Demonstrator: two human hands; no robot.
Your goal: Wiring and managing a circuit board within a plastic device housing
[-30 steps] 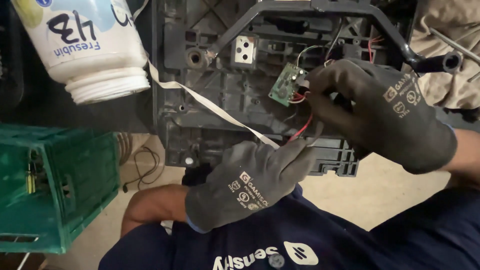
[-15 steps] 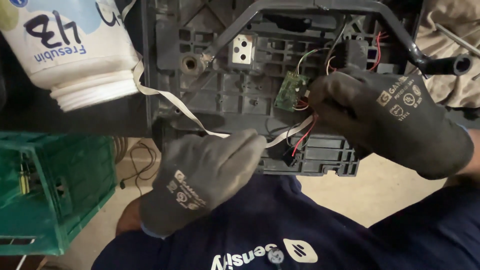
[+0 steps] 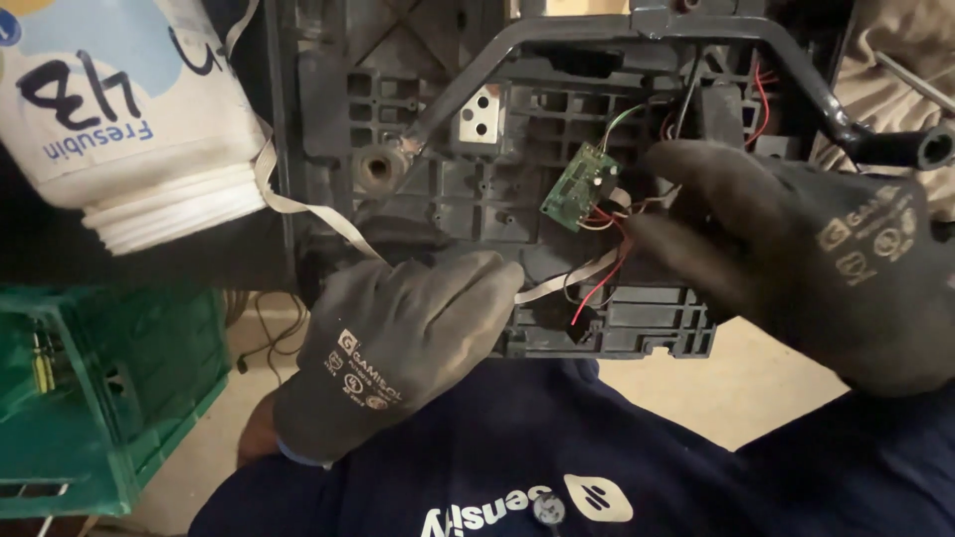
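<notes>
A dark plastic chassis, ribbed and gridded on its open side, lies in front of the person with its lower edge over their lap. Near its middle a small green circuit board stands tilted, with red, white and green wires running from it down into the frame. A flat pale ribbon cable runs from the upper left across the frame and under the left hand, coming out again toward the board.

The left hand, in a grey glove, lies on the chassis's lower edge with fingers curled together over the ribbon cable; whether it pinches the cable cannot be told. The right hand, gloved too, has its fingers bent loosely at the wires just right of the board, touching them; a firm grip is not visible.

A curved dark metal bar arches over the chassis. At upper left lies a white plastic bottle; at lower left stands a green crate.
</notes>
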